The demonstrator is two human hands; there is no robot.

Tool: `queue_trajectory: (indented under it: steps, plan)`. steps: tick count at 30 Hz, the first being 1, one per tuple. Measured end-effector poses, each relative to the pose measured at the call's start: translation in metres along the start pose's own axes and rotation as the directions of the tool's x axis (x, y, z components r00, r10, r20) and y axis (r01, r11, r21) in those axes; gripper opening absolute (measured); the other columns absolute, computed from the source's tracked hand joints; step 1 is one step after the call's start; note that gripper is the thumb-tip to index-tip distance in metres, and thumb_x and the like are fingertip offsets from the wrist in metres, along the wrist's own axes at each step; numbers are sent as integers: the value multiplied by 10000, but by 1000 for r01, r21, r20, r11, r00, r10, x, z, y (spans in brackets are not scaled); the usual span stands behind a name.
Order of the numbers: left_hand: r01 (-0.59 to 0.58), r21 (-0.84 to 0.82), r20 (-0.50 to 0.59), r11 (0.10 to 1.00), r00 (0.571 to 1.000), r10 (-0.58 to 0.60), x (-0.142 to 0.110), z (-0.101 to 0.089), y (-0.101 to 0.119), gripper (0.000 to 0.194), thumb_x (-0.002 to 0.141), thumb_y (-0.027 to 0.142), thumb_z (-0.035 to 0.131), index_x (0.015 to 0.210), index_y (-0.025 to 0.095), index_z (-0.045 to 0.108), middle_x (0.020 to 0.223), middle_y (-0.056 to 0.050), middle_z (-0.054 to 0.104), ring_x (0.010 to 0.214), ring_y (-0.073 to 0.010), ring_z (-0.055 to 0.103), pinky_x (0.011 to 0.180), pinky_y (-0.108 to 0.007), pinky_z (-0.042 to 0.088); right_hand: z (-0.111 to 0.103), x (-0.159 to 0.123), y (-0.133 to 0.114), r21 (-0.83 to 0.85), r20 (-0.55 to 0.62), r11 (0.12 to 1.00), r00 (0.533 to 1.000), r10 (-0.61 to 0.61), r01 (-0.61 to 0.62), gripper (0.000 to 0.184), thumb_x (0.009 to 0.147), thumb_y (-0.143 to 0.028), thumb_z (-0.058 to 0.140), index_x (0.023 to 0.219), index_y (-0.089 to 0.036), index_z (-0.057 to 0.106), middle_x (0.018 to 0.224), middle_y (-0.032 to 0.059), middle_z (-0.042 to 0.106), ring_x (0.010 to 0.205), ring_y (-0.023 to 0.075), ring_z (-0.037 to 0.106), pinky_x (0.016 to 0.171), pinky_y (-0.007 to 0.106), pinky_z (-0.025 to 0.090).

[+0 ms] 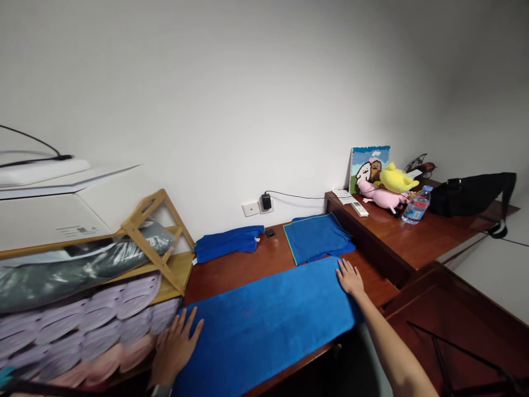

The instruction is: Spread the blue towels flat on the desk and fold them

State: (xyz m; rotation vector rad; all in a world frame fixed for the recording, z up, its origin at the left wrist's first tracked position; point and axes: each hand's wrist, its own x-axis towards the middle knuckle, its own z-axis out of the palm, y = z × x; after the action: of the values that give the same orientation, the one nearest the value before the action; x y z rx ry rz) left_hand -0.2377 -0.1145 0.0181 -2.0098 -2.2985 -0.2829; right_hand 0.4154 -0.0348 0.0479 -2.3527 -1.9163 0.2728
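- The blue towel [264, 320] lies lengthwise on the tabletop [235, 275].
- My left fingers [190, 321] spread open at its left edge.
- My right fingers [345, 268], also open, rest at its far right corner, seemingly to hold it flat.

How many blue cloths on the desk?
3 distinguishable: the spread blue cloth in front, the bunched blue cloth at back left, the layered blue cloth at back right. Folds or layers may hide more.
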Motion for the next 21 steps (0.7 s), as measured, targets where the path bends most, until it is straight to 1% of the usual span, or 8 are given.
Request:
queue_trajectory:
  steps: [3,6,8,11,12,14,17,21]
  plan:
    - [-9,26,-46,1000,999,10,1,-10,12,725,987,485,287,1571,124,520,1632,-184,539,1543,-347,462,1264,-586,356,-4,-4,-7,-5,-9,999,999,41,-41,660,1109,-450,229,1705,-179,312,1766,85,269,1645,277,218,1326,507,155]
    - [-80,15,-167,997,983,82,4,-17,48,677,1002,460,299,1510,119,590,1584,-168,597,1514,-318,506,1287,-545,343,-3,-23,-58,32,-124,999,992,-38,43,644,1102,-388,262,1670,-115,390,1748,124,310,1644,311,216,1332,513,133]
    - [-191,-27,-232,981,956,179,6,-19,92,640,1025,462,316,1487,135,616,1571,-154,615,1488,-301,540,1274,-512,380,4,-44,-112,88,-192,964,954,-230,251,621,1103,-361,273,1658,-124,420,1744,111,326,1643,289,222,1341,480,119]
    - [-402,-94,-199,911,904,378,8,-19,173,571,1052,433,343,1492,198,622,1590,-115,602,1494,-283,537,1270,-505,399,22,-73,-198,201,-191,787,812,-552,583,589,1119,-426,297,1663,-242,424,1740,29,351,1634,233,253,1345,447,140]
    - [-438,-112,-156,892,894,420,9,-17,197,564,1053,414,345,1506,205,608,1602,-110,589,1508,-281,520,1276,-512,391,28,-79,-220,231,-172,750,784,-596,620,590,1120,-434,303,1667,-247,414,1737,28,357,1631,223,261,1343,440,157]
    - [-431,-137,-76,892,902,424,9,-13,227,566,1054,383,332,1520,199,594,1613,-117,573,1515,-276,512,1275,-515,391,38,-81,-244,262,-110,748,789,-605,610,593,1116,-428,312,1668,-236,409,1730,44,368,1625,223,279,1337,449,184]
    - [-340,-129,-2,932,940,342,8,-6,218,599,1055,429,322,1556,193,551,1639,-123,536,1534,-276,487,1281,-520,373,41,-63,-221,218,-46,839,864,-502,499,599,1105,-404,319,1668,-219,408,1726,64,367,1625,238,280,1333,483,186]
    - [-93,-31,26,995,995,94,2,2,129,716,1029,497,293,1609,110,454,1695,-162,438,1576,-302,420,1311,-528,299,27,-26,-114,94,-29,954,959,-283,285,618,1102,-404,290,1685,-214,367,1740,62,329,1637,251,246,1333,496,159]
